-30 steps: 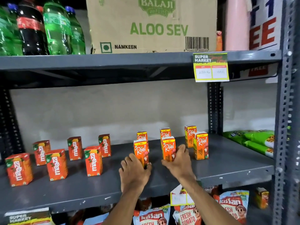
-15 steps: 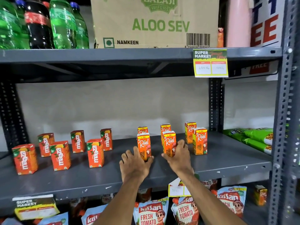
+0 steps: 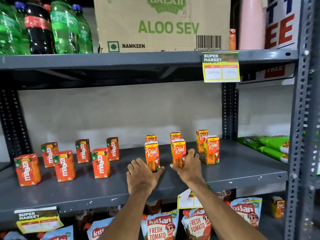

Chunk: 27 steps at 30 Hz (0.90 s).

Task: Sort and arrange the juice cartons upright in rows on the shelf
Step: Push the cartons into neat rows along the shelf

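Observation:
Several orange Real juice cartons stand upright in two rows on the grey middle shelf [image 3: 242, 172]. My left hand [image 3: 141, 178] grips the base of the front-left Real carton [image 3: 152, 154], thumb on its right side. The front-middle Real carton [image 3: 178, 150] sits in my right hand [image 3: 189, 168], thumb left of it and fingers right. A third front Real carton [image 3: 212, 149] stands free to the right, with three more behind. Several red-orange Maaza cartons [image 3: 101, 162] stand upright on the shelf's left half.
Green packets [image 3: 270, 146] lie at the shelf's right end behind a grey upright post [image 3: 297, 135]. The shelf above holds soda bottles [image 3: 39, 28], a cardboard box [image 3: 162, 25] and a yellow price tag [image 3: 221, 67]. Kissan tomato pouches [image 3: 160, 226] fill the shelf below.
Both hands stay on the same two front Real cartons. My head camera has shifted slightly, so the shelf sits a little higher in view. No carton has clearly moved.

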Motion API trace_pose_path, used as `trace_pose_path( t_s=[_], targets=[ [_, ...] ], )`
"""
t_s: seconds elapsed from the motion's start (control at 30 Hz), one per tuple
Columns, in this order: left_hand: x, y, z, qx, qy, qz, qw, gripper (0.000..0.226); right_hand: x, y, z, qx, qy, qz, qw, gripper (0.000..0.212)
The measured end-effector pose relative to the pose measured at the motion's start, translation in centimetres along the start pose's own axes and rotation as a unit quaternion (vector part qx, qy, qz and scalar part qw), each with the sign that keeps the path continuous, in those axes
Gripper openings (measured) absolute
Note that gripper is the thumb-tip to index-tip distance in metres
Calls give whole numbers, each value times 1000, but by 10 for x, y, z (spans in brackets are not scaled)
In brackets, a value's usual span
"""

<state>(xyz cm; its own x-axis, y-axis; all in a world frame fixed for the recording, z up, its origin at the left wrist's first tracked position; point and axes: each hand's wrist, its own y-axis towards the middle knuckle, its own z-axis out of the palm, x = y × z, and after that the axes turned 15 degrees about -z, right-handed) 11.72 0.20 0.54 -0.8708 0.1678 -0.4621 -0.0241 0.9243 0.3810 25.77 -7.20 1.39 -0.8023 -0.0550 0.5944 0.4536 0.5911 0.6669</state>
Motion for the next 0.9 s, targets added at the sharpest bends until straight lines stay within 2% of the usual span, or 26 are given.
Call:
trace_pose_path(
  t_s=[0.07, 0.17, 0.23, 0.33, 0.43, 0.53, 0.6, 0.73, 0.9],
  targets=[
    [0, -8, -8, -61, -87, 4, 994, 79, -1, -2, -10, -16, 19, -23, 999, 85],
    [-8, -33, -8, -175, -189, 104, 961, 58, -10, -3, -38, -70, 14, -93, 993, 81],
    [-27, -54, -2, -163, -184, 203, 948, 46, -22, 4, -58, -119, -37, -122, 985, 81],
    [-66, -78, 10, -84, -159, 297, 938, 35, -42, 18, -78, -189, -85, -92, 974, 84],
    [-97, -91, 25, 6, -142, 298, 944, 38, -64, 27, -86, -157, -70, -38, 984, 97],
    [-105, -95, 41, 1, -45, 295, 954, 42, -83, 29, -84, -81, -31, 18, 996, 109],
    [-106, -95, 46, -26, -20, 301, 953, 41, -90, 29, -80, -55, -17, 33, 998, 103],
    [-105, -95, 48, -35, 0, 309, 950, 41, -95, 31, -79, -30, -15, 35, 999, 76],
    [-104, -95, 50, -20, 15, 294, 956, 37, -95, 27, -78, -30, -22, 29, 999, 74]
  ],
)
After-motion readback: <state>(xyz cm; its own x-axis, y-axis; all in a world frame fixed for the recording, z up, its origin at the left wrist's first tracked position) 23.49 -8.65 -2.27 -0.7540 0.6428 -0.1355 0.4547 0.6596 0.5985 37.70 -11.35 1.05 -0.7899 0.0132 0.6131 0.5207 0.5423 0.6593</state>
